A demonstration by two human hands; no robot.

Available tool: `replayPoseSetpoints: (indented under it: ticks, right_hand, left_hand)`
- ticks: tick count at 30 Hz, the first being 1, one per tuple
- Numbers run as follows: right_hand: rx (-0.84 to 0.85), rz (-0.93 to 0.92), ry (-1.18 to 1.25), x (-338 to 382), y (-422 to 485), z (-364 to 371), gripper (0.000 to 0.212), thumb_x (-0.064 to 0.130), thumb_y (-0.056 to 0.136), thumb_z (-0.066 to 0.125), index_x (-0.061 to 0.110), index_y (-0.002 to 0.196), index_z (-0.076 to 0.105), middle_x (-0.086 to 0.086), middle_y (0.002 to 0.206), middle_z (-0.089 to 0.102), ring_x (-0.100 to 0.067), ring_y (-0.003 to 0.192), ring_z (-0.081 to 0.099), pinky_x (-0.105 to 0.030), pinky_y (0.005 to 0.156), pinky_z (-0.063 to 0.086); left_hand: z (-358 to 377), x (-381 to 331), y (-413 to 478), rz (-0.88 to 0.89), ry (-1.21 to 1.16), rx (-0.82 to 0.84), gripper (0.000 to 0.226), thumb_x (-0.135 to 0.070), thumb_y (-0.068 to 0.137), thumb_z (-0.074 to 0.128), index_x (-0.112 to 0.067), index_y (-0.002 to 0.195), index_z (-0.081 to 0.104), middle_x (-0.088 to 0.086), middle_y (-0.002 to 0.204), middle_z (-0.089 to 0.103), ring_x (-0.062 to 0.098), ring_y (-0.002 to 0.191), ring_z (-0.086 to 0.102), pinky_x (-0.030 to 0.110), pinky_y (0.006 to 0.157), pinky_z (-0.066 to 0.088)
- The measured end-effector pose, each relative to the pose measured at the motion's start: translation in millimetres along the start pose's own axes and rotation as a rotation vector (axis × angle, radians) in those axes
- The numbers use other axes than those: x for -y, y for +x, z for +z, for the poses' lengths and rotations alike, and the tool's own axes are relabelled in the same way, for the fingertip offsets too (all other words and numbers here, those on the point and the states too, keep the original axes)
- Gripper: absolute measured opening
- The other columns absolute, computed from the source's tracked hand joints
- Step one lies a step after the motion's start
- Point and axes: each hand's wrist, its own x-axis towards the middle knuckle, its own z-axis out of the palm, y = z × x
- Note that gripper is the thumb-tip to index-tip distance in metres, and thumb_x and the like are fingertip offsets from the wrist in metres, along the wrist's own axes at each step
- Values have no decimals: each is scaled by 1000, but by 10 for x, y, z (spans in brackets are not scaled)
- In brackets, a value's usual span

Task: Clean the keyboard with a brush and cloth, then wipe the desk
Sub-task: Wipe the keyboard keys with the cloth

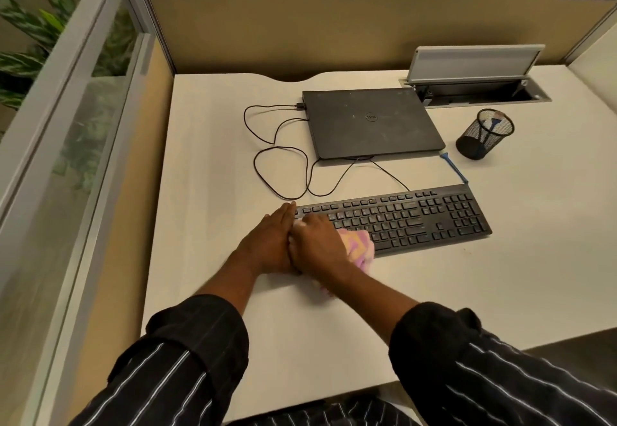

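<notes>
The right hand (pixel 317 242) grasps the cloth (pixel 359 246) on the keyboard's (pixel 420 218) left end, mid-desk (pixel 207 165); the left hand (pixel 271 238), flat and released, touches that end

The left hand (pixel 270 242) is holding its fingers straight, touching the right hand (pixel 317 242) beside it, whose curled fingers are gripping the cloth (pixel 359 245).

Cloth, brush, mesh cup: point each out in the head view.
cloth (pixel 359 245), head view, bunched pink part on the keys
brush (pixel 454 169), head view, middle of its blue handle
mesh cup (pixel 480 142), head view, outer wall
</notes>
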Motion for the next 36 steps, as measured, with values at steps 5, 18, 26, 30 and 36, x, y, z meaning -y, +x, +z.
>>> replayPoseSetpoints:
  ticks: [5, 18, 26, 30, 36]
  right_hand:
    - [193, -497, -125, -452, -189, -196, 25, 32, 75, 61, 25, 96, 71, -7, 105, 61, -29, 84, 54, -34, 66, 46]
    - [180, -597, -149, -733, -205, -426, 28, 24, 69, 77, 25, 96, 75, -5, 106, 66, -26, 86, 57, -31, 69, 49]
    - [206, -437, -213, -1521, -332, -673, 41, 21, 64, 81, 28, 104, 73, -5, 116, 64, -26, 93, 56, -36, 66, 54]
    - [226, -260, -185, -1595, -366, -740, 32, 24, 71, 79, 28, 102, 76, -9, 118, 65, -31, 98, 57, -40, 69, 54]
    - [-50, 87, 81, -834, -131, -373, 24, 32, 80, 69, 18, 99, 75, -15, 94, 67, -31, 85, 61, -33, 77, 46]
  left_hand:
    - [-1, -25, -18, 10, 28, -15, 136, -57, 68, 84, -9, 159, -5, 8, 169, 1, 20, 154, 6, 31, 122, 6]
    - [-21, -56, -30, 7, 52, -3, 141, -56, 64, 86, -12, 159, -7, 6, 168, 1, 22, 153, 9, 33, 124, 11]
    - [-28, -49, -33, 7, 38, 6, 140, -55, 64, 87, -12, 160, -6, 4, 169, -1, 19, 154, 7, 36, 125, 11]
    - [-36, -43, -13, 2, 56, 24, 142, -56, 61, 88, -13, 160, -5, 2, 168, 3, 19, 152, 12, 36, 124, 16]
    - [-35, -188, 153, -28, 197, 35, 148, -72, 55, 83, -9, 159, 0, 7, 167, 8, 25, 153, 11, 44, 122, 22]
